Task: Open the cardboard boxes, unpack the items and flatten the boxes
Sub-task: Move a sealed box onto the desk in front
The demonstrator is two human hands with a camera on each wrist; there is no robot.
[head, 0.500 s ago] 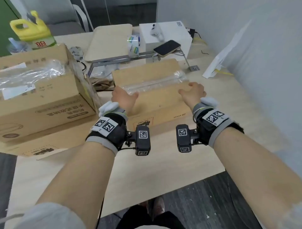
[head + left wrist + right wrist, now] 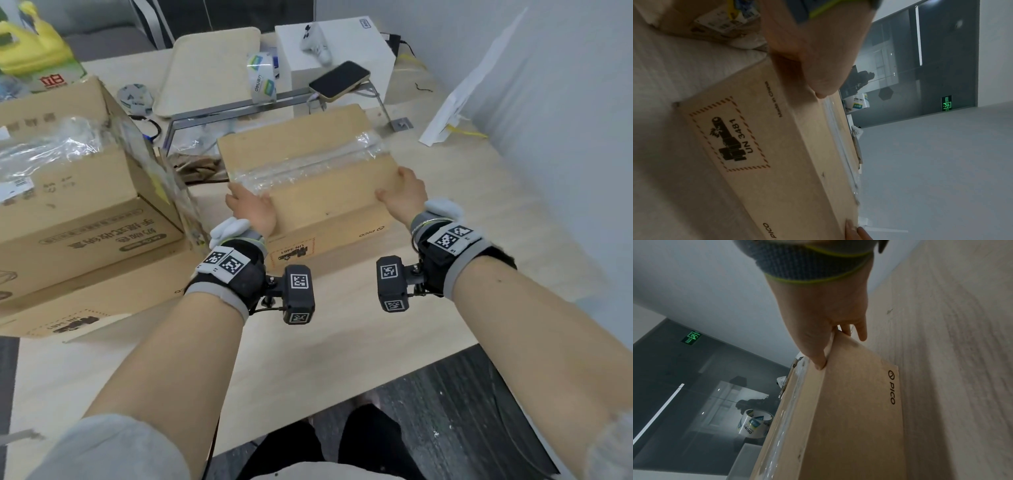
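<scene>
Both hands are gripping the small taped cardboard box [image 2: 308,181] at centre frame in the head view; it is sitting on the table [image 2: 342,342], near face toward the person.

Left hand [image 2: 251,209] is holding the near-left corner: thumb lying on the top panel, fingers wrapping over the left end, out of sight. Right hand [image 2: 402,195] is mirroring it on the right edge; in the right wrist view the thumb [image 2: 819,360] is pressing the top edge and the fingers [image 2: 861,331] are curling round the end face. So both are closing on the box, not flat.

Clear tape [image 2: 308,164] is running across the top seam, wrinkled but apparently unbroken, so the box is looking still sealed.

Step, as I'm reading it: positioning this box for opening. Unpacking and flattening not yet started here.

Next move is probably calling for: one hand steadying the box, the other finding a tape end or lifting a flap edge. Tape is crinkly, so expect it to tear unevenly.

Larger cardboard box [image 2: 78,192] is sitting at left of frame, plastic-wrapped top. Tape roll [image 2: 262,80] is standing on the metal stand upper centre, phone [image 2: 339,78] beside it.
</scene>
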